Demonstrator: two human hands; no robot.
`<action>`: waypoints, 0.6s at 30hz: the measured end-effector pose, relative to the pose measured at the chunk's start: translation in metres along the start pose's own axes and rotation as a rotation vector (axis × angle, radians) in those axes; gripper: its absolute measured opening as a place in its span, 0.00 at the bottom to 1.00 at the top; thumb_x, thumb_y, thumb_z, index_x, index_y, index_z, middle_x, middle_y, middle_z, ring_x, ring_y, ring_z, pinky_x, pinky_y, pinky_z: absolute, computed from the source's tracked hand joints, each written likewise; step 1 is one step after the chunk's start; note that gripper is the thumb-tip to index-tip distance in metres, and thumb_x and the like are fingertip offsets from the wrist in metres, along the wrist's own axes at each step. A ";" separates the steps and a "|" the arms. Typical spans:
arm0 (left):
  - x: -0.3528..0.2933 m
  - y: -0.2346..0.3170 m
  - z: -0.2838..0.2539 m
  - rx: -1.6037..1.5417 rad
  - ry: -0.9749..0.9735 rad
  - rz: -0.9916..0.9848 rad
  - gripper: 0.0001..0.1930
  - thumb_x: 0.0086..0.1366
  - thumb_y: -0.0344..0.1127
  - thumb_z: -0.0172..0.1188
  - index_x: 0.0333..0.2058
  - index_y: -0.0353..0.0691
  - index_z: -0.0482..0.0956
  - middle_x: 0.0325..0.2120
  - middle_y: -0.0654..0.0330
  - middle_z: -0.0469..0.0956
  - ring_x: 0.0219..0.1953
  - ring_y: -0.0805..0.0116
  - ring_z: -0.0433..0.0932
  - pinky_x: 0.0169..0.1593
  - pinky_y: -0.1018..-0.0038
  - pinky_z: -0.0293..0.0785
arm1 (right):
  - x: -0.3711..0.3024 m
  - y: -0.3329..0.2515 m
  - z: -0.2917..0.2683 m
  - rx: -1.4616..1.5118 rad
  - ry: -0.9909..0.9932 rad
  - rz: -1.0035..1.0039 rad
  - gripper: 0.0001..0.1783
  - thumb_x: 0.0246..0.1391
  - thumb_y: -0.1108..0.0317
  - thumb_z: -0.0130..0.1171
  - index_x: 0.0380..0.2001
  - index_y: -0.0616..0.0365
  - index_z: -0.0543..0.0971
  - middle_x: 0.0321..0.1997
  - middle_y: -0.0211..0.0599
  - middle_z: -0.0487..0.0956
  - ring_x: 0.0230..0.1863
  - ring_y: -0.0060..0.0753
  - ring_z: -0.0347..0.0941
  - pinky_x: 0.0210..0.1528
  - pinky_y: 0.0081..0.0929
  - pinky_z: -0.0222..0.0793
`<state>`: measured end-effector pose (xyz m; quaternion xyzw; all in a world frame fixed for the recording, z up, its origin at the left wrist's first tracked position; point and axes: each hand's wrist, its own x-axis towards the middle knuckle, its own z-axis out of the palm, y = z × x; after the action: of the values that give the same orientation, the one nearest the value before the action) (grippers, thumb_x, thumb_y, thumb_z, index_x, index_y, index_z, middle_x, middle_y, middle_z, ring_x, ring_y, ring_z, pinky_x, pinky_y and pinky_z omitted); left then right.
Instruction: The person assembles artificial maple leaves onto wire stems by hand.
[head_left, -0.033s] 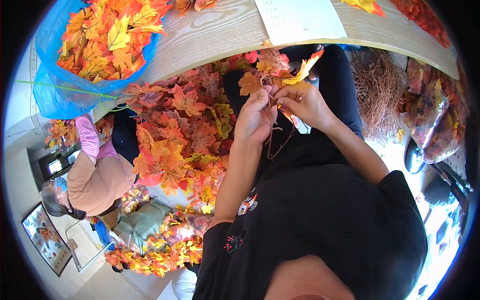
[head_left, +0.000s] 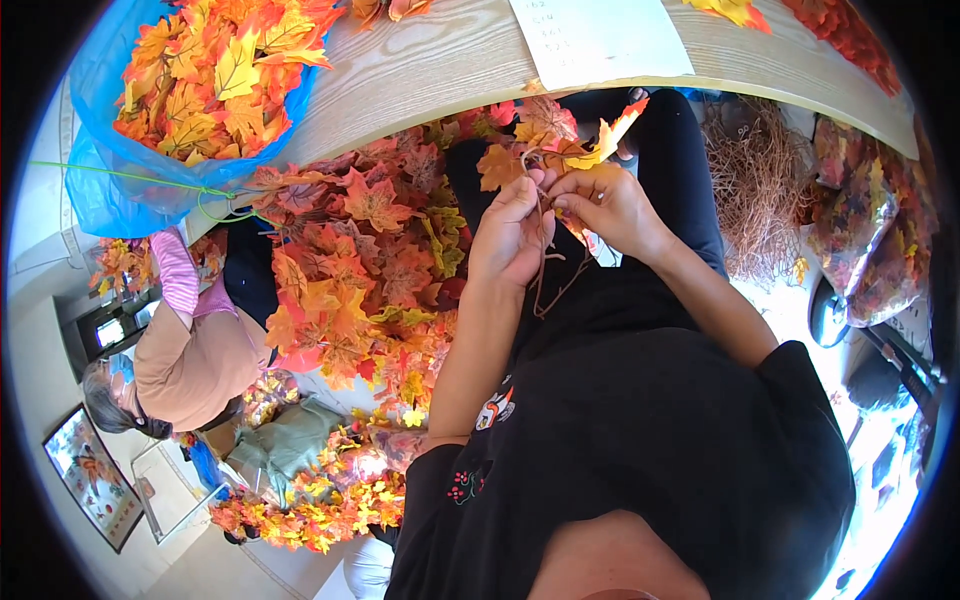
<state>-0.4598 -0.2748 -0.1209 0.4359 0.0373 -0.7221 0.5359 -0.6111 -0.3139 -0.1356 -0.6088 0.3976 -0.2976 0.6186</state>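
Both hands meet over my lap, just in front of the table edge. My left hand [head_left: 510,235] is closed on a thin brown vine [head_left: 541,285], whose loose ends hang below the fingers. Close beside it, my right hand [head_left: 610,210] has thumb and fingers pinched together at the vine; what exactly lies between those fingertips is too small to make out. A yellow artificial maple leaf [head_left: 604,142] sticks up above the right hand. Orange leaves [head_left: 497,168] and a pinkish leaf [head_left: 547,118] show just beyond the left fingertips.
Heaped maple leaves [head_left: 345,260] lie at my left. A blue bag [head_left: 90,130] full of leaves adjoins the wooden table [head_left: 430,60], which bears a paper sheet [head_left: 600,45]. Tangled brown vines [head_left: 755,190] and bagged leaves [head_left: 860,230] sit right. A co-worker [head_left: 200,365] is at far left.
The yellow leaf above my right hand has tilted very slightly. Both hands stay in almost the same place.
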 end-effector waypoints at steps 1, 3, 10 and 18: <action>0.000 0.000 0.000 0.014 -0.011 0.013 0.07 0.64 0.32 0.51 0.37 0.40 0.75 0.35 0.63 0.77 0.29 0.78 0.76 0.27 0.84 0.76 | 0.000 -0.002 0.000 0.040 -0.009 -0.007 0.04 0.49 0.77 0.56 0.26 0.66 0.78 0.19 0.34 0.76 0.17 0.18 0.70 0.21 0.18 0.65; -0.001 -0.001 -0.002 0.028 -0.032 0.030 0.07 0.64 0.32 0.51 0.37 0.40 0.76 0.34 0.63 0.77 0.29 0.78 0.76 0.27 0.85 0.77 | -0.001 -0.003 0.003 0.055 0.009 -0.027 0.04 0.50 0.77 0.56 0.27 0.66 0.79 0.19 0.33 0.76 0.17 0.17 0.69 0.21 0.17 0.65; -0.006 -0.002 0.003 0.070 -0.114 0.070 0.07 0.64 0.33 0.51 0.37 0.38 0.76 0.32 0.62 0.77 0.29 0.79 0.76 0.27 0.86 0.77 | -0.001 0.015 0.005 0.000 0.054 -0.112 0.05 0.51 0.76 0.56 0.28 0.67 0.79 0.22 0.32 0.77 0.19 0.15 0.68 0.21 0.15 0.63; -0.007 -0.004 0.002 0.086 -0.144 0.095 0.07 0.64 0.33 0.51 0.37 0.38 0.76 0.33 0.60 0.77 0.29 0.78 0.76 0.27 0.85 0.77 | -0.003 -0.005 0.002 0.149 0.042 -0.014 0.05 0.50 0.75 0.57 0.31 0.65 0.78 0.24 0.28 0.77 0.25 0.14 0.68 0.27 0.15 0.64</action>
<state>-0.4635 -0.2689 -0.1171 0.4068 -0.0532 -0.7263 0.5515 -0.6108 -0.3107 -0.1301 -0.5573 0.3829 -0.3432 0.6519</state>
